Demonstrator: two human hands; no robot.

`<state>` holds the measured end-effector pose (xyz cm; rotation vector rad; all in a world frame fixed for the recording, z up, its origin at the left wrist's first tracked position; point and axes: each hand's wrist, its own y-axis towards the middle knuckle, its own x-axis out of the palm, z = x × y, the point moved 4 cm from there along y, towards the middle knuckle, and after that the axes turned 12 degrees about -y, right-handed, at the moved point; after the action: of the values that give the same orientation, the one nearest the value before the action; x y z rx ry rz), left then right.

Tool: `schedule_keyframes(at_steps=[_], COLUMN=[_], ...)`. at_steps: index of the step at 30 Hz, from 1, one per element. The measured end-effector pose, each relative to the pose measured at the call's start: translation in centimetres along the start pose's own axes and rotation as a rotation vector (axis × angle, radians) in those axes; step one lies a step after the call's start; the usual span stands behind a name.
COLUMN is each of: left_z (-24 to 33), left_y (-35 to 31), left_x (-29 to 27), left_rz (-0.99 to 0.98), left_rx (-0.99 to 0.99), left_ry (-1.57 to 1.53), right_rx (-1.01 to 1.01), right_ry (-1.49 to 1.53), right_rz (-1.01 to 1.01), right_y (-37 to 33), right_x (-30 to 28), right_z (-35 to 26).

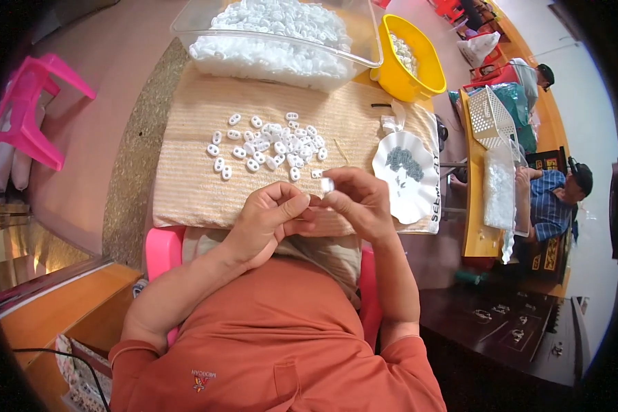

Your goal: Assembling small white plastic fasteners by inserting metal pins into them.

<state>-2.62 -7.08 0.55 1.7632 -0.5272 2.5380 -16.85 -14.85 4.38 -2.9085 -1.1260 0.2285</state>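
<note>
Both of my hands meet over the near edge of a striped, towel-like cloth (185, 196). My right hand (362, 204) pinches a small white plastic piece (327, 185), slightly blurred, between thumb and fingers. Close beside it, my left hand (271, 216) is closed with thumb against fingertips; whatever is between them is too small or hidden to make out. Just beyond the hands lies a loose pile of white oval two-holed pieces (281, 145), with several scattered around it. Right of the pile, a white wavy-edged plate (408, 202) bears small dark grey parts (404, 163).
A clear bin (183, 26) full of white pieces stands at the far edge, beside a yellow basin (429, 65) with more pieces. A pink stool (31, 117) is at left. On the right, a person (553, 199) sits at another table with a white perforated basket (489, 118).
</note>
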Motion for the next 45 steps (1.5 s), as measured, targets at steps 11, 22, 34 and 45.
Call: schedule_keyframes(at_steps=[11, 22, 34, 45], left_z=[-0.5, -0.2, 0.0, -0.2], left_y=[-0.2, 0.0, 0.0, -0.2], left_x=[-0.3, -0.2, -0.7, -0.8], left_rz=[0.047, 0.048, 0.096, 0.117], left_rx=[-0.013, 0.016, 0.033, 0.058], left_ry=[0.046, 0.133, 0.151, 0.117], right_rx=[-0.556, -0.228, -0.093, -0.052], right_ry=[-0.722, -1.311, -0.920, -1.268], right_rz=[0.958, 0.816, 0.294, 0.073], right_y=[1.2, 7.8, 2.7, 2.9], right_x=[-9.8, -19.0, -4.7, -0.3], right_z=[-11.0, -6.4, -1.8, 0.3])
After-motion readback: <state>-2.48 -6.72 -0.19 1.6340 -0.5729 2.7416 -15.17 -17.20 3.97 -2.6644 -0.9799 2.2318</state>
